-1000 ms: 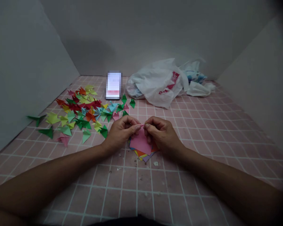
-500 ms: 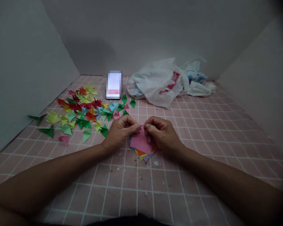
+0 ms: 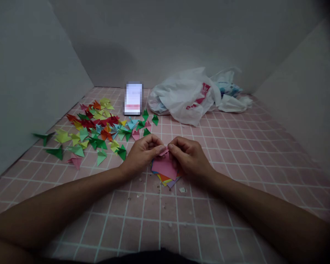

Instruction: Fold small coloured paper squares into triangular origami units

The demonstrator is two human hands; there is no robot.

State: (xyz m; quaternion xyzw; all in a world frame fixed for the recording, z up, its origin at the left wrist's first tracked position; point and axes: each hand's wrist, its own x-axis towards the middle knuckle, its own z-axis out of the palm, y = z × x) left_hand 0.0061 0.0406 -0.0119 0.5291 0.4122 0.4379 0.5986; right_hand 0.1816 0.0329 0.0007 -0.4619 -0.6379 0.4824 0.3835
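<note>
My left hand (image 3: 143, 152) and my right hand (image 3: 188, 156) meet at the middle of the pink tiled floor, both pinching a small folded pink paper piece (image 3: 164, 151) between thumbs and fingertips. Directly beneath them lies a small stack of coloured square papers (image 3: 166, 169) with a pink sheet on top; orange, yellow and purple edges stick out at its near side. Part of the stack is hidden by my right hand.
Several folded paper pieces (image 3: 96, 128) in green, red, yellow, blue and pink are scattered to the left. A phone (image 3: 133, 98) stands against the back wall. White plastic bags (image 3: 192, 95) lie at the back right. Small crumbs (image 3: 182, 190) dot the tiles near me.
My fingertips have come closer together on the pink piece, which now shows a little wider between them. My arms have barely moved.
</note>
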